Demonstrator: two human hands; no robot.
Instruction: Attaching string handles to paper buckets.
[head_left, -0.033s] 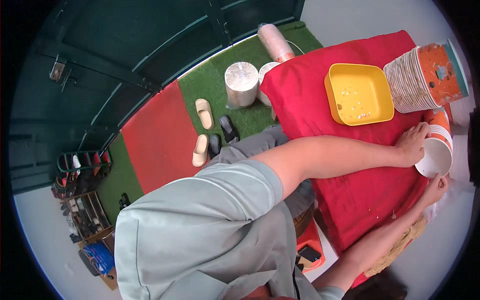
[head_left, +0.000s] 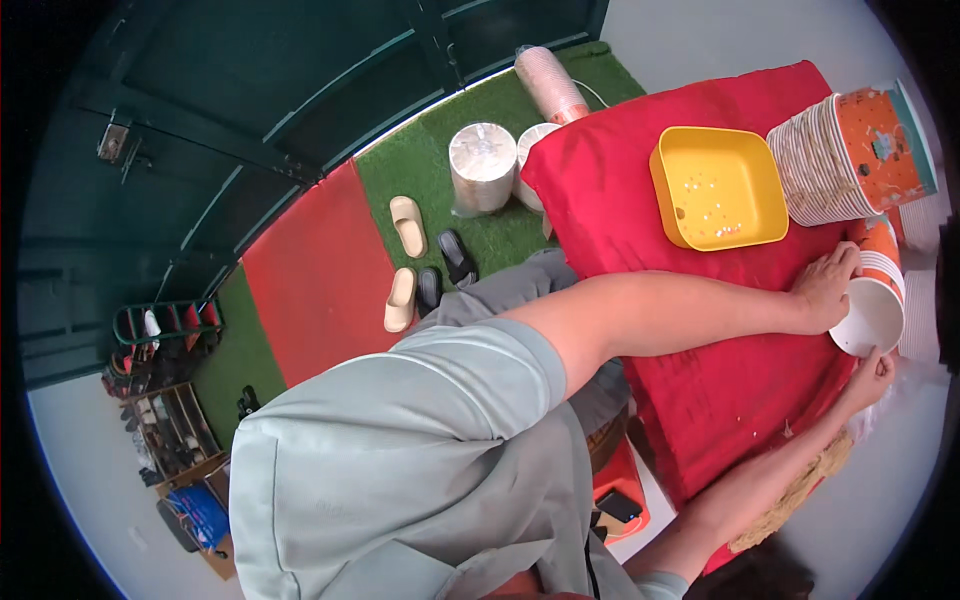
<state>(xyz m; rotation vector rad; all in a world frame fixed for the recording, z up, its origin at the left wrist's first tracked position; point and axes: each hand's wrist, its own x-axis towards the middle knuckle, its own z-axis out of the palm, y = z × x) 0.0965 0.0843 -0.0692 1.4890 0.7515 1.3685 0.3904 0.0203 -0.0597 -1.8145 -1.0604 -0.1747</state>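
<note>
A short stack of orange paper tubs [head_left: 870,316] lies tilted at the right edge of the table, its white inside facing me. My left hand [head_left: 828,288] is curled against the near side of this stack, fingers bent over its rims. At the front tub's lower rim, my right hand [head_left: 874,378] is closed, thumb and fingers pinching the edge. Just above stands a taller stack of tubs [head_left: 825,165] with white rims and an orange printed outer wall. A yellow basin [head_left: 715,235] holding scattered small white bits sits left of that stack.
Red cloth [head_left: 700,350] covers the table. Wrapped white stacks [head_left: 483,168] and a wrapped pinkish stack [head_left: 552,85] are on the green floor mat beyond it. Slippers [head_left: 408,227] lie nearby. A phone [head_left: 619,507] rests on an orange stool [head_left: 632,470] beside me.
</note>
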